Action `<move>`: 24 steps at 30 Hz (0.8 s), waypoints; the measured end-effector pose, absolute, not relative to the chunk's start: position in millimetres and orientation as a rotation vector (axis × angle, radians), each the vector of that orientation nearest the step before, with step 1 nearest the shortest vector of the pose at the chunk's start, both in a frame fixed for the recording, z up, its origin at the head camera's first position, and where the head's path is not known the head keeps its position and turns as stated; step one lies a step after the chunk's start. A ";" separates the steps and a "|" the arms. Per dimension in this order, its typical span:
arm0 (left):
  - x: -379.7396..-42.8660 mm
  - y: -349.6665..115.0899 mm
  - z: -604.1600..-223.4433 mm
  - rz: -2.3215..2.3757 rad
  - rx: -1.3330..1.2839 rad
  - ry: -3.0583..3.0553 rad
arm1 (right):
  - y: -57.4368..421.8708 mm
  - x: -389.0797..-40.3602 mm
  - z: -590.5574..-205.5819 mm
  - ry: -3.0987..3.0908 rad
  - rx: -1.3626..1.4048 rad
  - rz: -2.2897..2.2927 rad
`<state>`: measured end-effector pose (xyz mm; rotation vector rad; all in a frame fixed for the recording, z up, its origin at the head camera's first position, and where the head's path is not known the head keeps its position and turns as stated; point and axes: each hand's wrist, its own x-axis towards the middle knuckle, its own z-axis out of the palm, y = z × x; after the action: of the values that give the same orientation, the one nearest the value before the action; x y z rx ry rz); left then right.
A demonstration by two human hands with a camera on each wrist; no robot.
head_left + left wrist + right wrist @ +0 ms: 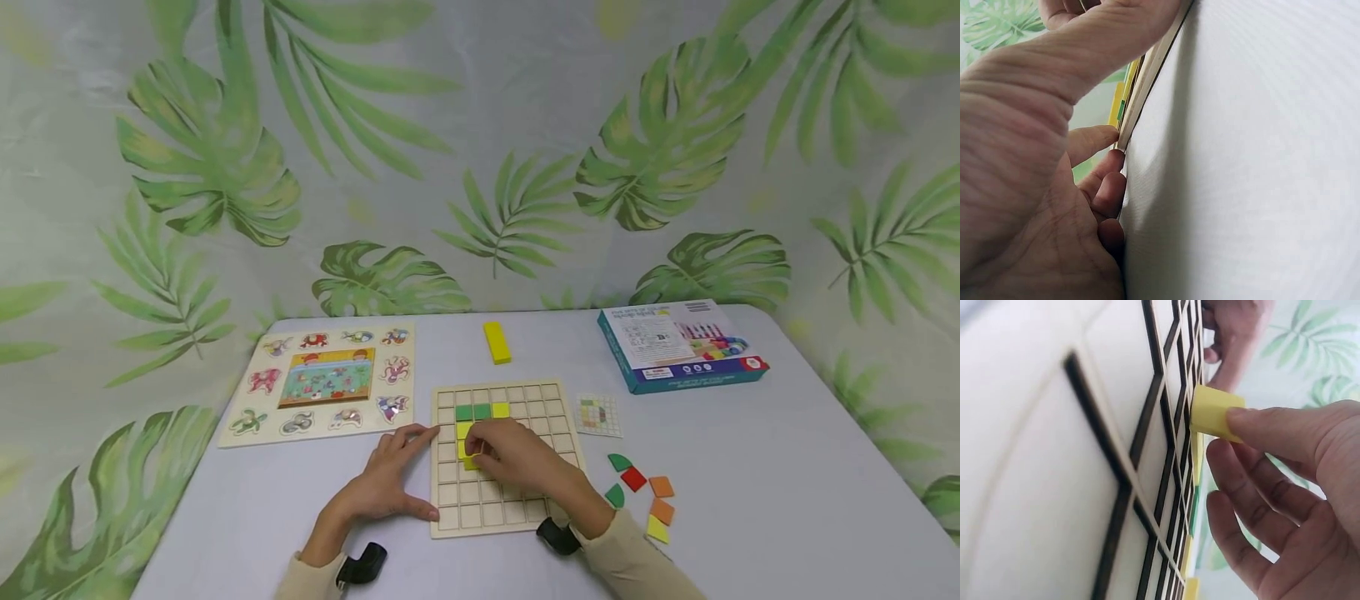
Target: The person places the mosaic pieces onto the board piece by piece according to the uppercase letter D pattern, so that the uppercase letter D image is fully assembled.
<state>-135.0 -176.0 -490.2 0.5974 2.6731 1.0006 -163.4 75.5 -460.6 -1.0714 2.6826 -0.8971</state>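
A wooden grid board [469, 517] lies on the table between my hands. Two green square tiles [472, 412] and a yellow tile [500, 409] form a row near its top, with yellow tiles [464, 430] running down from the row's left end. My right hand [525, 458] pinches a yellow square tile [1213, 412] between thumb and fingers, tilted with its lower edge right at the grid. Along the board's left side, my left hand [386, 482] touches the edge with thumb and index fingertip spread apart. The other left fingers [1110, 194] rest beside the edge, against the tablecloth.
Right of the board lies a small pattern card [599, 415]. Below it are loose pieces: green quarter rounds [619, 462], a red square [633, 478], orange pieces [661, 487] and a yellow one [657, 529]. A sea-animal puzzle [247, 396], yellow bar [497, 342] and box [690, 375] lie farther back.
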 end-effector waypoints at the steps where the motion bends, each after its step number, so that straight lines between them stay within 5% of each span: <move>1: -134.7 -176.1 -490.2 1.001 0.596 2.671 | 74.1 -163.2 -461.3 2.687 -1.077 -0.887; 24: -134.3 -175.2 -489.5 1.009 0.565 2.664 | 67.1 -148.3 -457.8 2.743 -1.004 -0.682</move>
<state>-134.3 -175.2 -489.5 0.5652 2.6644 1.0086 -148.3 67.1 -457.8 -1.0039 2.7432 -0.6816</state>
